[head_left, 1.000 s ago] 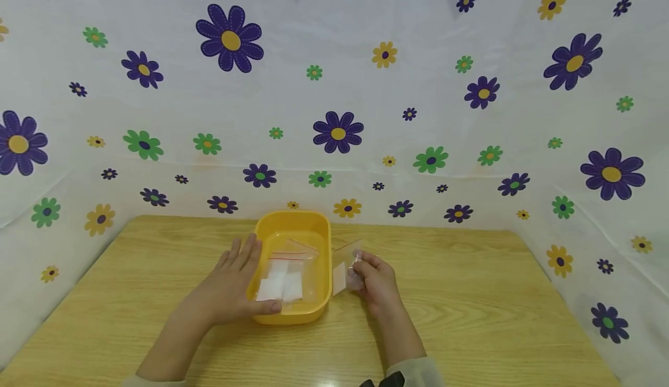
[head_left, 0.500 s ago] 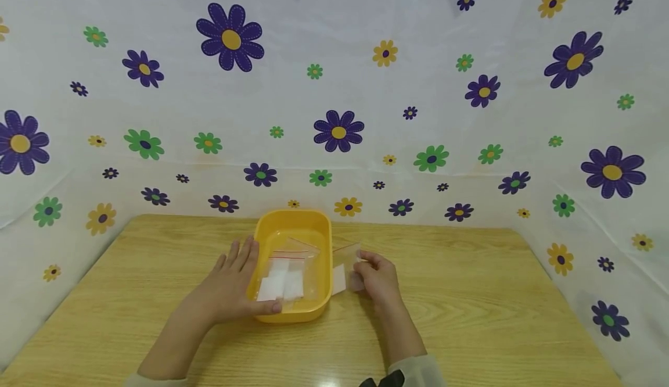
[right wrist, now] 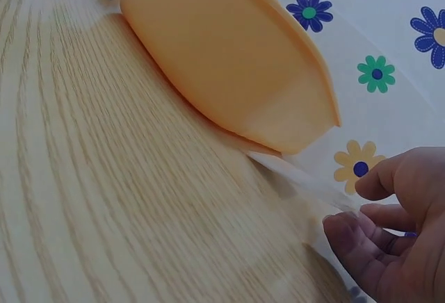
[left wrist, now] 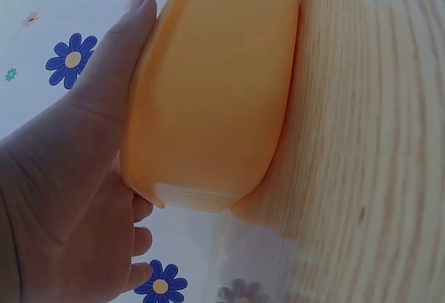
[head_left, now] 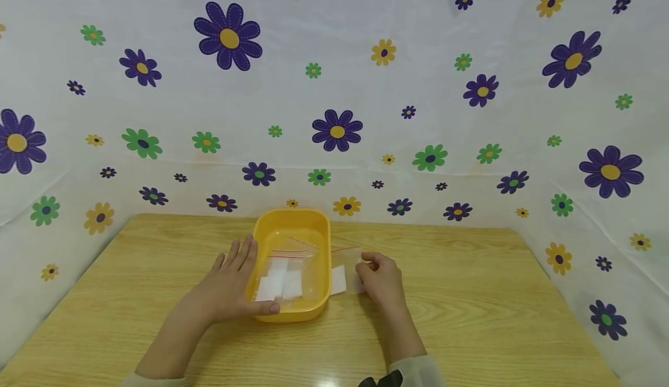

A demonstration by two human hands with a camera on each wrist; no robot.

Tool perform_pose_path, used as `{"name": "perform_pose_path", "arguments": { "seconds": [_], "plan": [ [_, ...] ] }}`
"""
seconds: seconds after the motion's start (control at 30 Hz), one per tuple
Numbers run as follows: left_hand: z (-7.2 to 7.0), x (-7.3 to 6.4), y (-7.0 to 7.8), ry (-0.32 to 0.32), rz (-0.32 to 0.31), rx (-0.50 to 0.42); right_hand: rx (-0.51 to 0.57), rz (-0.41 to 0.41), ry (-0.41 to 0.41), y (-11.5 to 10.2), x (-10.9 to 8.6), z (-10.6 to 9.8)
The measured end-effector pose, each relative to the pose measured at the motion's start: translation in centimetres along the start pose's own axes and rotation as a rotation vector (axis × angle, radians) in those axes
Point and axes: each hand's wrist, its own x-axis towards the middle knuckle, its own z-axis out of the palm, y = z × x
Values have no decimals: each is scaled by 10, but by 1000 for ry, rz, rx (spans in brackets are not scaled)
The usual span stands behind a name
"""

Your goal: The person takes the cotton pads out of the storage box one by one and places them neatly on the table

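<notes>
A yellow plastic tub (head_left: 289, 317) sits on the table, and in it lie clear zip bags with red seal lines (head_left: 290, 252) and white square pieces (head_left: 269, 288) inside. My left hand (head_left: 225, 297) rests against the tub's left side with straight, spread fingers, its thumb over the near corner of the rim. Just right of the tub, another clear zip bag (head_left: 352, 271) holds a white piece (head_left: 338, 280); its left part is hidden behind the tub wall. With thumb and curled fingers, my right hand (head_left: 384, 282) pinches this bag's right edge, seen also as a thin sheet (right wrist: 306, 178) in the right wrist view.
The wood-grain table (head_left: 470, 305) extends to both sides of the tub. A white cloth (head_left: 282, 96) with printed flowers rises behind the table and along both sides.
My right hand has shifted slightly right, and the bag it holds, crumpled under the fingers before, now lies flatter. The left hand and the tub stay in place.
</notes>
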Motion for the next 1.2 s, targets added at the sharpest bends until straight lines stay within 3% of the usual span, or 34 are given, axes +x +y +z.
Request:
{"name": "perform_pose_path", "arguments": {
  "seconds": [0.57,0.87,1.0,1.2],
  "plan": [
    [0,-1,-1,17,8,12,-196,-24,38,4,4,-6],
    [0,-2,0,10,8,-5,-209,-37,48,0,1,-6],
    [0,-2,0,10,10,-6,-114,-18,29,-3,2,-4],
    [2,-1,-1,10,12,1,221,-3,-46,-19,-1,4]
  ]
}}
